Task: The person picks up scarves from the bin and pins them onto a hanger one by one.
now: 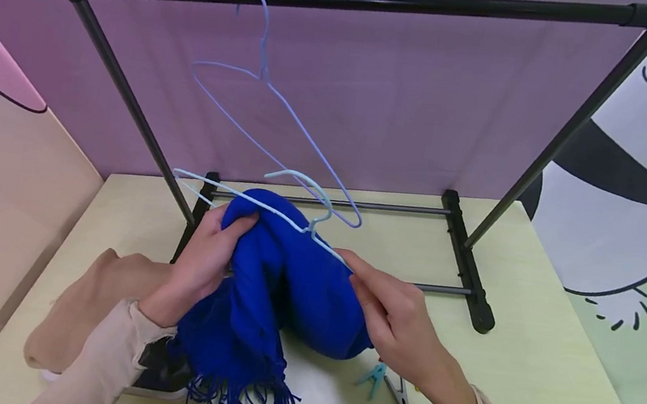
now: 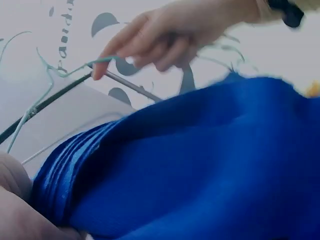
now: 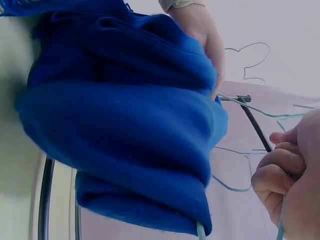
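Observation:
A blue fringed scarf (image 1: 261, 290) hangs bunched in front of the rack, draped through a pale blue wire hanger (image 1: 310, 226). My left hand (image 1: 207, 251) grips the scarf's upper left edge, thumb on top of the cloth. At the right, my right hand (image 1: 401, 313) pinches the hanger's sloping arm beside the scarf; in the right wrist view that hand (image 3: 285, 180) has its fingers curled. Folds of the scarf (image 3: 120, 130) cover part of the hanger's lower bar. In the left wrist view the right hand (image 2: 170, 37) is above the cloth.
A black clothes rack (image 1: 352, 0) stands on the pale table (image 1: 539, 343), with a violet wire hanger (image 1: 295, 115) on its rail. Brown fabric (image 1: 98, 301) and a dark shoe (image 1: 165, 373) lie at left. A teal clothespin (image 1: 375, 377) and a grey clothespin (image 1: 398, 395) lie near my right wrist.

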Tool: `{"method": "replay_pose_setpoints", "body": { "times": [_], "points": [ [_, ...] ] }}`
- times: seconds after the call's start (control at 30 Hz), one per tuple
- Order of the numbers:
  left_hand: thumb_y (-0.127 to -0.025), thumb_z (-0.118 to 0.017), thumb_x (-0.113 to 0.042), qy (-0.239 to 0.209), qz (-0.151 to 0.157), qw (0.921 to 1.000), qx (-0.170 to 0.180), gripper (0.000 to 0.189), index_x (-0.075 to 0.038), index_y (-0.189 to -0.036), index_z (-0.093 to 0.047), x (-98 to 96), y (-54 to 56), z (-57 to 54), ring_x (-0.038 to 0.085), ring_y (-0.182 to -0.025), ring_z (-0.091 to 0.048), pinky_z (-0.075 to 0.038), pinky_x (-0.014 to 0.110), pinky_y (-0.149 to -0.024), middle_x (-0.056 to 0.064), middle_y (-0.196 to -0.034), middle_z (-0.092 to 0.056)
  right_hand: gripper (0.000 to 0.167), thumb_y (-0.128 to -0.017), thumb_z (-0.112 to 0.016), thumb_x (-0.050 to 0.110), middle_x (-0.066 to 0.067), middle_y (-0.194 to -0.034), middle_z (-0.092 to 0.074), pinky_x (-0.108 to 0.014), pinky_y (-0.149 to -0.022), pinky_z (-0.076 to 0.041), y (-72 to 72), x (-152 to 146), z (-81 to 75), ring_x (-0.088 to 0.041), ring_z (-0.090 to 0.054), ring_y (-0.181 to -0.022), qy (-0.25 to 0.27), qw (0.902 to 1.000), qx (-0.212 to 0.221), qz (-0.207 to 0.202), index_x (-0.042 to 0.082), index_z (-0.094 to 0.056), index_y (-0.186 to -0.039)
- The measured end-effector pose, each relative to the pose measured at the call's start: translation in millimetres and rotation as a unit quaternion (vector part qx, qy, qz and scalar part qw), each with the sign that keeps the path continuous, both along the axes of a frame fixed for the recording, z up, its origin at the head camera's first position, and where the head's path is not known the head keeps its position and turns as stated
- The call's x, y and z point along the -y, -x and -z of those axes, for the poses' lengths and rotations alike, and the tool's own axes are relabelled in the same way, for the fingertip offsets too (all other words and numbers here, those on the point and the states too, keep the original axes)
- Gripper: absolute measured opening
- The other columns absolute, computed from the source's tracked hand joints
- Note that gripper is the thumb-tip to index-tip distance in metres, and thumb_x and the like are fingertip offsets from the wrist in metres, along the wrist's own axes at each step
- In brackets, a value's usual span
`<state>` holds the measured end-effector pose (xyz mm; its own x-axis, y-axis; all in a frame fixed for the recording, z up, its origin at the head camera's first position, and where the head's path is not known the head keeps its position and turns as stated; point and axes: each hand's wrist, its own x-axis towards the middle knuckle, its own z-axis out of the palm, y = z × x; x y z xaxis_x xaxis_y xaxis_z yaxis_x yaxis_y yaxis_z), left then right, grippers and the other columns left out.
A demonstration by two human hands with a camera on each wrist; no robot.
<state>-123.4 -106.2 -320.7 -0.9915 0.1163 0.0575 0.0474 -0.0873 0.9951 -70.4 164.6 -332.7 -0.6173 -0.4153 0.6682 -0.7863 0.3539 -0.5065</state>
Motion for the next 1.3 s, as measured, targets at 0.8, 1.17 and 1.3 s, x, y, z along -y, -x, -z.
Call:
{"method": "replay_pose_setpoints", "body": {
  "times": [0.8,1.17,1.3],
  "points": [
    [-0.098,-0.064,-0.029,0.460,-0.032,0.8758,-0.143,0.041,-0.007,-0.133,-0.056,15.0,-13.6,8.4,0.026,-0.081,-0.065,-0.054,0.043,-0.071,0.015,-0.107,-0.070,0.046,-0.089,-0.060,-0.012,0.008,-0.059,-0.036,-0.013,-0.049,-0.027,1.8,2.8,6.6,0.000,-0.027,-0.052,-0.002,0.9992,-0.022,0.033,0.007,-0.065,-0.131],
    [-0.096,-0.067,-0.027,0.440,-0.038,0.8821,-0.165,0.048,-0.009,-0.138,-0.052,15.1,-47.0,11.6,0.025,-0.102,-0.065,-0.058,0.042,-0.081,0.012,-0.133,-0.059,0.046,-0.086,-0.062,-0.014,0.007,-0.058,-0.039,-0.013,-0.047,-0.026,6.4,-1.6,7.6,0.000,-0.028,-0.051,0.015,0.9990,-0.024,0.034,0.004,-0.066,-0.128],
    [-0.095,-0.070,-0.022,0.420,-0.041,0.8900,-0.173,0.044,-0.010,-0.135,-0.055,14.9,-56.4,14.6,0.018,-0.088,-0.065,-0.058,0.032,-0.071,0.009,-0.136,-0.056,0.045,-0.084,-0.064,-0.015,0.007,-0.059,-0.040,-0.015,-0.046,-0.024,8.3,-3.5,7.1,-0.002,-0.027,-0.049,0.027,0.9991,-0.017,0.029,0.003,-0.068,-0.125]
  ]
}}
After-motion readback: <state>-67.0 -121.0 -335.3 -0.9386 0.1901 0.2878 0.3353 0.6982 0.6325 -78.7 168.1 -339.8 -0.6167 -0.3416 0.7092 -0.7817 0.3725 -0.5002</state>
